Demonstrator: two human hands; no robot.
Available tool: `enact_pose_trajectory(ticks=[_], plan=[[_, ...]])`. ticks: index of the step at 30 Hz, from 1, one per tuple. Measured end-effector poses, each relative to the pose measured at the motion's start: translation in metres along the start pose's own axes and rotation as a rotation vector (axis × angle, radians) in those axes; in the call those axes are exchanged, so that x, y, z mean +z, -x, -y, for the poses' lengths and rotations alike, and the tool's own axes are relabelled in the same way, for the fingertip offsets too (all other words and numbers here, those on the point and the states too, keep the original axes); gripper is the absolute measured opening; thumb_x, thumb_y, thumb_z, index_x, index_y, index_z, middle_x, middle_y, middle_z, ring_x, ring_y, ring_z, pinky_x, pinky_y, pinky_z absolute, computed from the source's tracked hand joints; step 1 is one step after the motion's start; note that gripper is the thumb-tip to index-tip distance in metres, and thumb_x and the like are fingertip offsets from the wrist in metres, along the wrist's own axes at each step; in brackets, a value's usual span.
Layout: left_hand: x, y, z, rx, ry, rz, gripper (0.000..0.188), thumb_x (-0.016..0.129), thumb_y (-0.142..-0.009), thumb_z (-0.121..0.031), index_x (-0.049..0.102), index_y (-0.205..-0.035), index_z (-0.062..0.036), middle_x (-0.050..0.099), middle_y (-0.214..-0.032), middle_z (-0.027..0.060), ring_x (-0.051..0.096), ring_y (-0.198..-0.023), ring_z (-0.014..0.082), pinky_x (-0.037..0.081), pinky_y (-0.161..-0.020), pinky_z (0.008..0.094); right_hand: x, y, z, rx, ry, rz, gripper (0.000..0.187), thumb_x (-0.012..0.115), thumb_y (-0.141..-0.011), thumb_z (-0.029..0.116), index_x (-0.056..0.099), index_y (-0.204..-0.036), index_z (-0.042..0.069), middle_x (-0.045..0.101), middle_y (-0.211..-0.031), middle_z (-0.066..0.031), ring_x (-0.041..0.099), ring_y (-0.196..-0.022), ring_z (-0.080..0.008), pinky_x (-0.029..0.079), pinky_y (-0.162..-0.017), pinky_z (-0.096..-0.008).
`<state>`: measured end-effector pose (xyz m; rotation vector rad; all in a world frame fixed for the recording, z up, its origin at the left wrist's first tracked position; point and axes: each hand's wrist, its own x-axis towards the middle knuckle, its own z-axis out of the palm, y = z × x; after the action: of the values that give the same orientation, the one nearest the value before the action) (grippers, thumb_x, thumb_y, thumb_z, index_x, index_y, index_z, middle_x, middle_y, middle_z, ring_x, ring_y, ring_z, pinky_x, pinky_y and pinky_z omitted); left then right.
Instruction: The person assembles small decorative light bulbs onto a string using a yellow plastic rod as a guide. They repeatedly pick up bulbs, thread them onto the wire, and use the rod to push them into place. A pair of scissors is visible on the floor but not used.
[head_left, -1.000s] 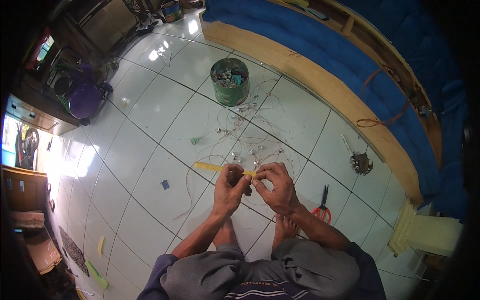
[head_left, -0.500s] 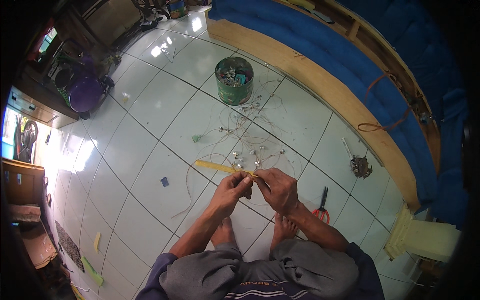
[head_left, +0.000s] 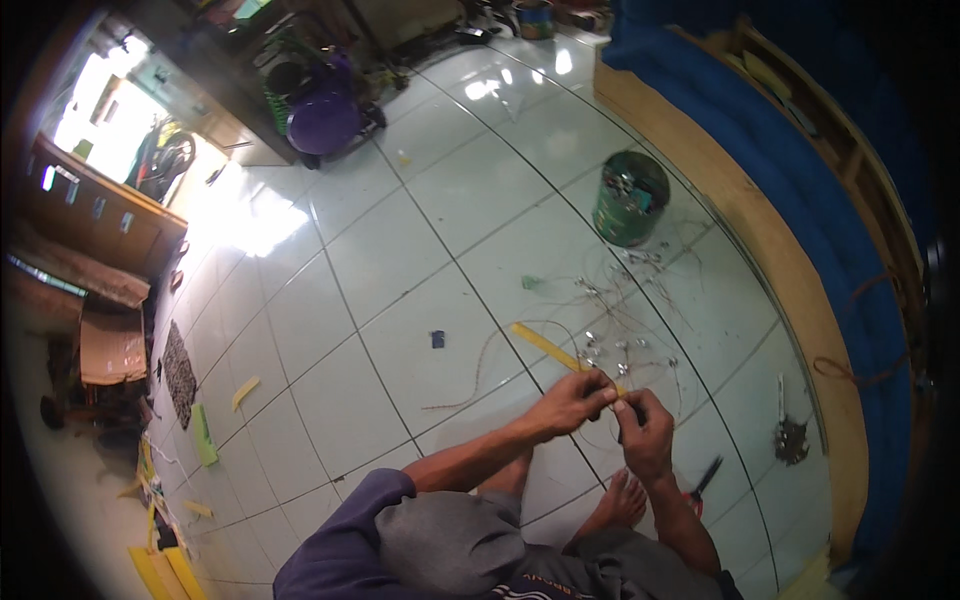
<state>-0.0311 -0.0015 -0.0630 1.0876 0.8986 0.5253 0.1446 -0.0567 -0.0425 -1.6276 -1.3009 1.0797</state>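
Note:
A flat yellow strip (head_left: 543,343) sticks out to the far left from between my fingers. My left hand (head_left: 575,403) is closed in a pinch on it. Close against it, my right hand (head_left: 646,428) pinches the strip's near end, where a little yellow shows between the fingertips. Just beyond the hands, thin wires (head_left: 476,365) with small silvery pieces (head_left: 622,369) lie tangled on the floor; whether a wire is caught in my fingers is too small to tell. Scissors (head_left: 708,477) with dark blades lie right of my right forearm, their handles partly hidden.
A green tin (head_left: 622,220) full of small pieces stands on the tiled floor. A wooden bench with blue padding (head_left: 745,190) runs along the right. A dark blue scrap (head_left: 437,340) lies left of the wires. A purple round object (head_left: 325,122) stands at the far left.
My view has swung left, so everything sits further right in it. Both hands still pinch the yellow strip close together.

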Motion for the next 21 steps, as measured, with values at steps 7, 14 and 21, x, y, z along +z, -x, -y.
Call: enact_pose_trajectory(ticks=[7,14,21], plan=[[-0.037,-0.003,-0.005,-0.035,-0.009,-0.259,0.034,0.063,-0.103,-0.031,0.064,-0.109,0.0026,0.060,-0.086,0.0022,0.055,-0.075,0.0121,0.048,-0.071,0.0280,-0.090,-0.012,-0.020,0.386,-0.188,0.304,0.041,0.071,-0.093,0.035,0.058,-0.068,0.006,0.048,-0.061,0.0043,0.042,-0.051,-0.0077,0.035,-0.050,-0.0280],[-0.035,-0.008,0.001,-0.041,0.051,-0.268,0.034,0.064,-0.102,-0.033,0.064,-0.101,0.0008,0.055,-0.079,-0.0004,0.050,-0.073,0.0108,0.046,-0.072,0.0281,-0.128,-0.015,-0.042,0.297,0.829,-0.146,0.057,0.077,-0.082,0.059,0.072,-0.075,0.003,0.068,-0.090,-0.0138,0.063,-0.089,-0.0327,0.050,-0.077,-0.0465],[-0.046,-0.005,-0.003,-0.029,0.014,-0.328,0.034,0.064,-0.102,-0.033,0.065,-0.099,0.0013,0.055,-0.076,-0.0006,0.049,-0.071,0.0099,0.044,-0.067,0.0283,-0.174,-0.016,-0.068,0.247,0.925,-0.426,0.036,0.080,-0.085,0.040,0.075,-0.082,0.005,0.068,-0.099,-0.0124,0.059,-0.102,-0.0344,0.049,-0.086,-0.0498]])
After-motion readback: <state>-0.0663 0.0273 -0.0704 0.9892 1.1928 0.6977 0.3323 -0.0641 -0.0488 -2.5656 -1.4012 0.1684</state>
